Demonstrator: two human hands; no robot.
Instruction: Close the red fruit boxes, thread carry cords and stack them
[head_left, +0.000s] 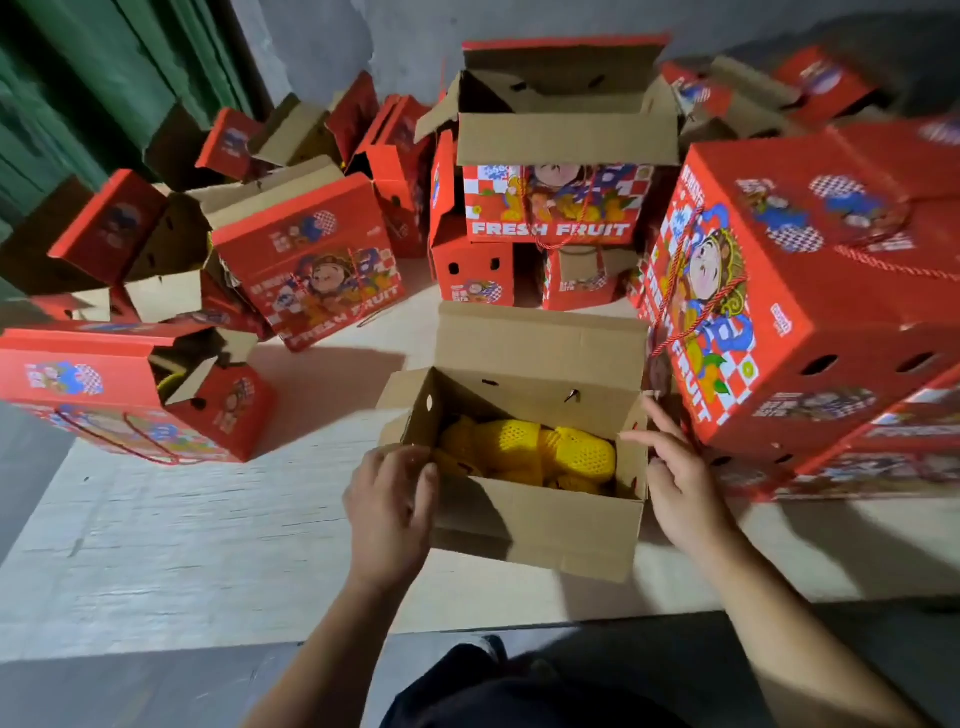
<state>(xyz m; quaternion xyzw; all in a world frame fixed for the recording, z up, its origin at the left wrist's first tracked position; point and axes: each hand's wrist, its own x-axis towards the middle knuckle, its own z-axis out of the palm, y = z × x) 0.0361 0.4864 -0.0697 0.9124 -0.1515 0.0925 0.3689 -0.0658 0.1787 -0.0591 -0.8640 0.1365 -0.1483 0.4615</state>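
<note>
Two hands at one open fruit box (524, 499) on the pale surface (208, 519): left hand (387, 512) at the near-left corner, fingers (415, 470) curled over the rim and gripping the cardboard; right hand (675, 483) at the right side flap, fingers (641, 439) spread and relaxed, gripping nothing. Inside the box, fruit in yellow foam netting (530, 449), all flaps up. Just right, closed red boxes in a stack (810, 291) with a red carry cord (691, 312) hanging; more red boxes (311, 260) scattered behind, some open.
</note>
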